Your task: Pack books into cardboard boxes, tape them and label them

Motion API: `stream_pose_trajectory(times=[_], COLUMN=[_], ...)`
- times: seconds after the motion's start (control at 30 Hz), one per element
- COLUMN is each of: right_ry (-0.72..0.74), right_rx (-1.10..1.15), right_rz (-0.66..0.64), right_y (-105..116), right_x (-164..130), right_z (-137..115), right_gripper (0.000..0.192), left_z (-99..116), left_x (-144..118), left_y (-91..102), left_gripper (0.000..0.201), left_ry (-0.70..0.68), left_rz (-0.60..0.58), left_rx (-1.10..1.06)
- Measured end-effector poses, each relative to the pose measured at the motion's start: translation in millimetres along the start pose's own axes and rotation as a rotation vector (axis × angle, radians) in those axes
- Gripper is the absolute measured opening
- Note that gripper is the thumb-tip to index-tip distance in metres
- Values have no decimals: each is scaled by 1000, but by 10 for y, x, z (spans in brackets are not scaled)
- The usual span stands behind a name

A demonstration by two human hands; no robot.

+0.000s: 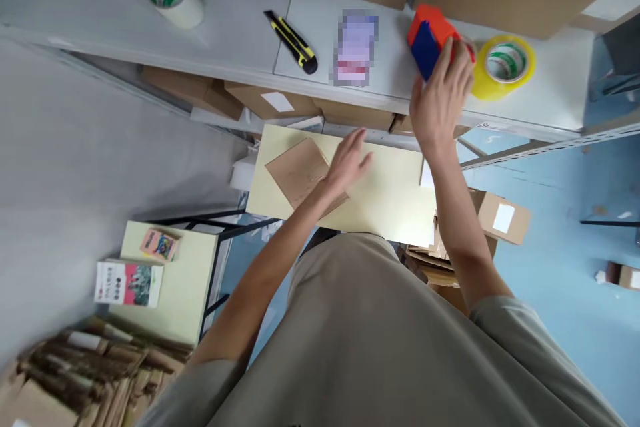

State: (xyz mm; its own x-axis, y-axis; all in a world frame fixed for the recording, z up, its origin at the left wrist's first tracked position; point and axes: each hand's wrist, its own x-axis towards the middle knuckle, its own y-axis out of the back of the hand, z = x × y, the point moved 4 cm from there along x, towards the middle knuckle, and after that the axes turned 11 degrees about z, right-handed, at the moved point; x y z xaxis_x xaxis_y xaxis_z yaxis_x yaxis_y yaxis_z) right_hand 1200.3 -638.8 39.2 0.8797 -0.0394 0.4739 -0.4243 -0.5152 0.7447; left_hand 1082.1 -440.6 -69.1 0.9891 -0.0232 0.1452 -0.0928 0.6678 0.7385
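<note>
We're grabbing the tape dispenser [429, 40] off the shelf [240, 47]: right hand [440, 97], fingers curled on it. Left hand [347, 163] flat, fingers spread, pinning the brown envelope [297, 170] on the tabletop [390, 197]. Next move, imo: bring dispenser down w/o shifting it.

Item [355, 47] on shelf pixelated; right hand [440, 97] perhaps grips half-hidden tape dispenser [429, 40]

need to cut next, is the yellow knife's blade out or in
Cannot tell: the knife lies flat on the shelf, apart from both hands, too small to show any blade.
</note>
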Motion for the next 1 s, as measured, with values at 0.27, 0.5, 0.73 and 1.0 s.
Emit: stream_pose_trajectory(times=[0.27,0.5,0.73,1.0], right_ry=[-1269,-1754,-1401,-919], right_rx=[641,942,899,720], right_rz=[-1087,-972,-905,-555], right_y=[-697,-1098,-744,-199], right_x=[-2798,-3211,-2911,-2521], right_z=[104,-181,-97,138], right_gripper=[81,89,91,86], left_z=[-1821,-1989,-1720,-1298], left_x=[-284,-48,-214,-1305], left_y=[748,607,888,827], left_gripper=[105,82,75,58], left_ry=[494,680,645,598], left_rz=[54,-142,24,119], left_rx=[250,245,187,-118])
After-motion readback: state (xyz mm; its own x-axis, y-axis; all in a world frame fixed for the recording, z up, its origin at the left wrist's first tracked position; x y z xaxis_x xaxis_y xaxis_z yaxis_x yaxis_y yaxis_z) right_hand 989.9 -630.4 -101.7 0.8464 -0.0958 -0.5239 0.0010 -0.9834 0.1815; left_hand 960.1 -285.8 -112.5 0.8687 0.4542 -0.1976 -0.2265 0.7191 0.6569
